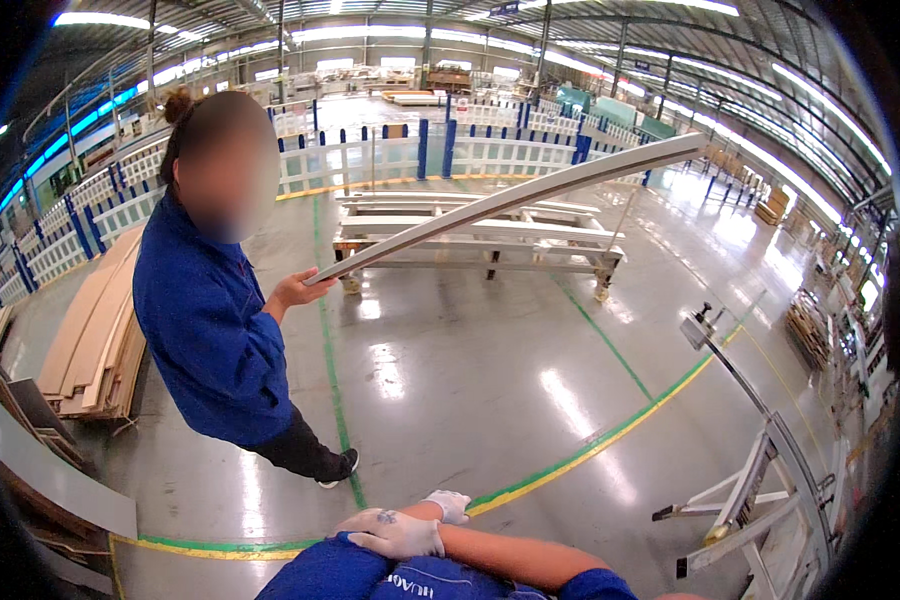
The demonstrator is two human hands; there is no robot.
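Observation:
My arms are folded low in the head view. My right hand (390,533), in a white glove, lies flat on my blue sleeve and holds nothing. My left hand (451,503), also gloved, peeks out behind the bare forearm with its fingers partly hidden. A co-worker in a blue jacket (205,320) stands ahead to the left. Their hand (300,288) grips the near end of a long pale strip (510,200), which rises up and away to the right.
Pale boards (95,330) are stacked at the left. A low rack of white frames (480,235) stands mid-floor behind the strip. A metal stand with white frame parts (760,470) is at the right. Green and yellow floor lines (590,445) cross in front. White-and-blue fencing (370,160) runs behind.

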